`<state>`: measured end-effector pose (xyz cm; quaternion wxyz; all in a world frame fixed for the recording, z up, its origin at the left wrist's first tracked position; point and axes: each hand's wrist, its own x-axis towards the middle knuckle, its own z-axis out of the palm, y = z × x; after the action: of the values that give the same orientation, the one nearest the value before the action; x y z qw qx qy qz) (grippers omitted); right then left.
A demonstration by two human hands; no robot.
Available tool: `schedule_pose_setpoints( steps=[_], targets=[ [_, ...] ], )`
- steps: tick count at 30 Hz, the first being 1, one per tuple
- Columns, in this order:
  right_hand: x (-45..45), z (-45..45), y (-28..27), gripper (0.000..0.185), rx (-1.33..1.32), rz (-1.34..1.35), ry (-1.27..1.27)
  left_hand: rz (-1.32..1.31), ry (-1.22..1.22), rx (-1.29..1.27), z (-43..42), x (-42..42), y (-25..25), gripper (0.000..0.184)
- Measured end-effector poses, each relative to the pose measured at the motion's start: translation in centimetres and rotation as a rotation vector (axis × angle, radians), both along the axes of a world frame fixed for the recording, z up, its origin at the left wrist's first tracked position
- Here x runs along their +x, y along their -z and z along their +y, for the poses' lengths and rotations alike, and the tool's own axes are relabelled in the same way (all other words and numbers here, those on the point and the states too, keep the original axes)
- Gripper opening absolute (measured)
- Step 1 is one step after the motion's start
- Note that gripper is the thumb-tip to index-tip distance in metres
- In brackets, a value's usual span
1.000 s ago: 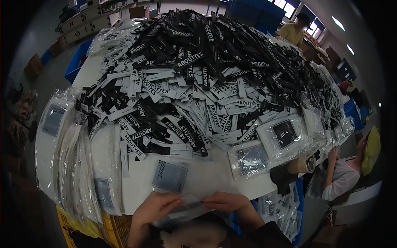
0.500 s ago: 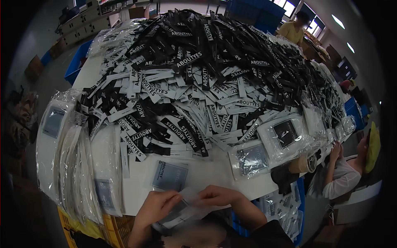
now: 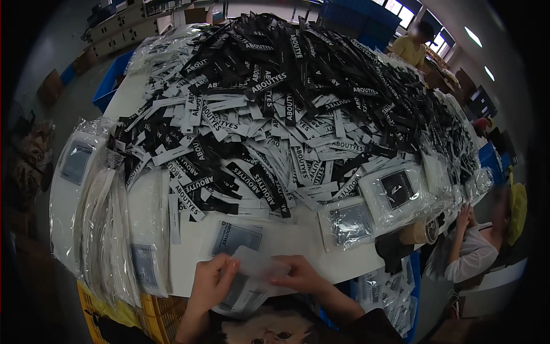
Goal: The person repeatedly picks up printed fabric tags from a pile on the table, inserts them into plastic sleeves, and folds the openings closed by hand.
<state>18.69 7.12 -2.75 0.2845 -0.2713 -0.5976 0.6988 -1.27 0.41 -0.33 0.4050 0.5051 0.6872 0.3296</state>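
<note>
In the head view, the left hand and right hand both gripped a cloudy bag at the near edge of the table. A big pile of black and white strips lay farther away on it.

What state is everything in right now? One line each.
Left hand: fingers closed on translucent bag
Right hand: fingers closed on the same bag
Translucent bag: held between both hands; open or sealed, can't tell
Flat bag: lying on table, partly covered
Printed strips: loose, heaped
Left bundles: plastic-wrapped
Blue bin: holding packets
</note>
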Motion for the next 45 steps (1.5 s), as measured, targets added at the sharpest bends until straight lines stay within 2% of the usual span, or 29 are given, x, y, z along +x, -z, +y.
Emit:
schedule_pose_setpoints(
  steps=[1, 2, 3, 4, 6, 7, 8, 9, 10, 11, 12, 15, 16, 18, 19, 21, 22, 24, 26, 28, 30, 32, 34, 35, 37, 39, 41, 43, 45],
  targets=[
    [0.0, -0.4, -0.5, 0.012, -0.003, -0.001, 0.003, -0.174, 0.122, 0.148, 0.1, 0.1, 0.6, 0.012],
    [0.0, -0.6, -0.9, 0.012, 0.108, -0.045, -0.065, -0.349, 0.247, 0.296, 0.2, 0.2, 0.9, 0.012],
    [0.0, -0.7, -1.2, 0.013, 0.223, -0.09, -0.135, -0.35, 0.253, 0.296, 0.2, 0.4, 0.8, 0.012],
    [0.0, -0.5, -1.2, 0.013, 0.224, -0.09, -0.128, -0.303, 0.236, 0.316, 0.2, 0.6, 0.6, 0.012],
    [-0.1, -0.4, -1.2, 0.009, 0.476, -0.027, -0.015, -0.254, 0.224, 0.335, 0.2, 1.1, 0.4, 0.013],
    [0.1, -0.4, -1.3, 0.009, 0.477, -0.025, -0.012, -0.196, 0.2, 0.406, 0.2, 1.5, 0.5, 0.013],
    [0.5, -0.4, -1.5, 0.01, 0.306, -0.084, 0.006, -0.138, 0.173, 0.476, 0.1, 1.9, 0.6, 0.013],
    [1.0, -0.2, -1.6, 0.012, 0.136, -0.142, 0.021, -0.135, 0.171, 0.479, -0.1, 2.2, 0.8, 0.013],
    [1.6, -0.2, -1.6, 0.012, 0.139, -0.141, 0.019, -0.236, 0.123, 0.37, -0.3, 2.4, 1.1, 0.015],
    [2.5, -0.4, -1.4, 0.013, 0.132, -0.228, 0.022, -0.338, 0.076, 0.258, -0.3, 2.7, 1.3, 0.016],
    [3.6, -0.5, -1.3, 0.013, 0.121, -0.317, 0.026, -0.339, 0.075, 0.258, 0.2, 3.2, 1.2, 0.016],
    [10.3, 0.5, -3.2, 0.017, 0.096, -0.672, 0.023, -0.245, 0.395, 0.31, 1.5, 3.8, 2.0, 0.027],
    [12.9, 0.7, -4.5, 0.018, 0.101, -0.844, 0.008, -0.249, 0.398, 0.312, 1.7, 3.7, 3.0, 0.027],
    [16.1, 0.0, -6.4, 0.026, -0.017, -1.351, -0.039, 0.021, 0.283, 0.361, 1.8, 3.9, 4.7, 0.034],
    [17.3, -0.5, -6.0, 0.026, -0.023, -1.355, -0.03, 0.015, 0.292, 0.363, 2.1, 4.0, 5.3, 0.034],
    [18.2, -1.7, -5.2, 0.037, 0.427, -1.631, 0.008, 0.158, 0.386, 0.598, 2.5, 4.2, 6.2, 0.041],
    [17.9, -1.5, -5.5, 0.037, 0.428, -1.638, 0.01, 0.152, 0.386, 0.602, 2.6, 4.4, 6.6, 0.041],
    [15.3, -0.4, -6.0, 0.034, 0.395, -1.251, 0.189, 0.323, 0.435, 0.534, 2.3, 4.8, 7.3, 0.046],
    [11.2, 2.0, -5.5, 0.024, 0.406, -0.85, 0.302, 0.34, 0.417, 0.534, 1.9, 4.9, 7.5, 0.049],
    [6.0, 5.2, -6.1, 0.019, 0.502, -0.679, 0.247, 0.362, 0.398, 0.537, 1.6, 4.9, 7.8, 0.052],
    [1.5, 9.0, -2.9, 0.021, 0.576, -0.473, 0.239, 0.373, 0.367, 0.54, 1.2, 4.8, 8.3, 0.054],
    [-3.3, 12.3, 0.1, 0.02, 0.728, -0.532, 0.317, 0.407, 0.348, 0.545, 0.9, 4.8, 8.3, 0.052],
    [-6.2, 15.1, 4.1, 0.02, 0.876, -0.921, 0.276, 0.446, 0.329, 0.551, 0.6, 4.6, 8.5, 0.049],
    [-6.6, 15.6, 4.1, 0.02, 0.883, -0.908, 0.276, 0.433, 0.302, 0.546, 0.5, 4.5, 8.9, 0.046],
    [-6.3, 16.9, 3.7, 0.021, 0.681, -0.848, 0.116, 0.423, 0.258, 0.549, 0.6, 4.3, 9.0, 0.043],
    [-5.6, 17.2, 3.7, 0.021, 0.749, -0.756, 0.161, 0.371, 0.22, 0.556, 0.5, 4.4, 9.0, 0.04],
    [-5.0, 17.8, 3.3, 0.025, 0.613, -0.569, 0.43, 0.364, 0.215, 0.571, 0.6, 4.3, 8.8, 0.039],
    [-4.7, 18.6, 2.6, 0.031, 0.67, -0.567, 0.519, 0.353, 0.209, 0.585, 0.8, 4.5, 8.9, 0.038],
    [-5.0, 18.9, 3.0, 0.035, 0.997, -0.791, 0.583, 0.385, 0.209, 0.605, 0.9, 4.5, 8.9, 0.036]
  ],
)
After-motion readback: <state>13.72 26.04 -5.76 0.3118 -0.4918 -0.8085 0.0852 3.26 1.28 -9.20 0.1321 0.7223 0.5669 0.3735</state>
